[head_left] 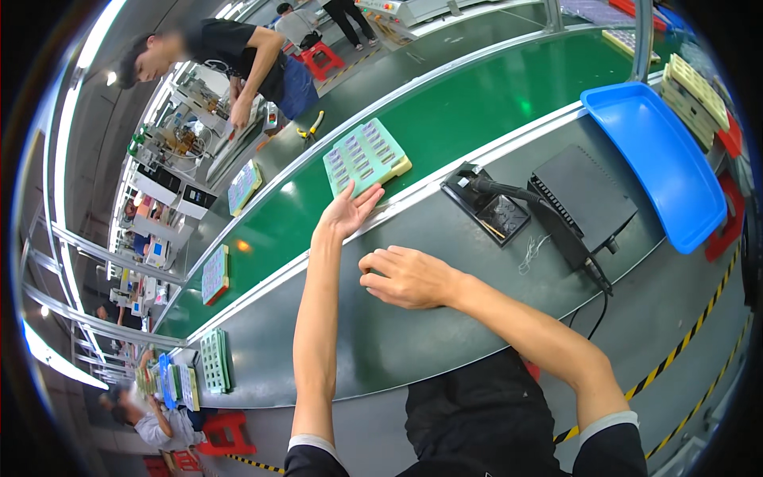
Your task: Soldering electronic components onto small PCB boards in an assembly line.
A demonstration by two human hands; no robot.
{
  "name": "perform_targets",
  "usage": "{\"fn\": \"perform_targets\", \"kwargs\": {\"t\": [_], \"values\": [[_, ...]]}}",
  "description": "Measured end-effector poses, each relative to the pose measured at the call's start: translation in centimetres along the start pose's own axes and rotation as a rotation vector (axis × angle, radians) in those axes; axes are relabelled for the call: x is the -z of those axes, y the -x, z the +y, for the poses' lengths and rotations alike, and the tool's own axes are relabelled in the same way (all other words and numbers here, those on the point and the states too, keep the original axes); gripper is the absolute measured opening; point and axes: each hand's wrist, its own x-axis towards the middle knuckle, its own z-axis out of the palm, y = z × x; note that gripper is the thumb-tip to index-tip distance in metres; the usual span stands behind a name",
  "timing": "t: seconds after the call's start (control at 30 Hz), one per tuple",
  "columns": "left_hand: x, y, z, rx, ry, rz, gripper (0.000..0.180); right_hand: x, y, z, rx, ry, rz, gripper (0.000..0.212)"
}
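My left hand [350, 211] reaches over the green conveyor belt with its palm turned up and its fingers stretched out. Its fingertips are at the near edge of a pale green and yellow tray [367, 153], which holds rows of small rectangular parts; I cannot tell if they touch it. My right hand [409, 277] is above the dark workbench [373, 350], its fingers curled in toward the thumb. What those fingers hold, if anything, is hidden. To the right of my hands a soldering iron stand [485, 203] sits beside a black box-shaped unit [584, 203] with a cable.
A blue plastic bin [660, 159] lies at the bench's right end, near stacked trays [695, 99]. More trays rest on the belt [509, 87] and beyond it. Across the belt a person [238, 67] works near yellow-handled pliers [311, 126]. A green tray [214, 362] stands at the bench's left end.
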Motion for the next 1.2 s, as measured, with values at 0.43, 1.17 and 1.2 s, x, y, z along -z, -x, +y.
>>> {"fn": "perform_targets", "kwargs": {"t": [0.43,1.17,1.2], "values": [[-3.5,0.1,-1.7,-0.609,-0.323,0.130,0.030,-0.9,0.4,0.1,-0.027,-0.029,-0.138,0.009],[5.7,35.0,-9.8,-1.209,-0.538,0.913,0.041,-1.2,-0.2,-2.3,-0.012,-0.018,-0.547,0.022],[7.1,36.7,-9.4,-1.209,-0.444,0.969,0.041,-1.2,-0.2,-2.4,-0.028,0.008,-0.528,0.026]]}}
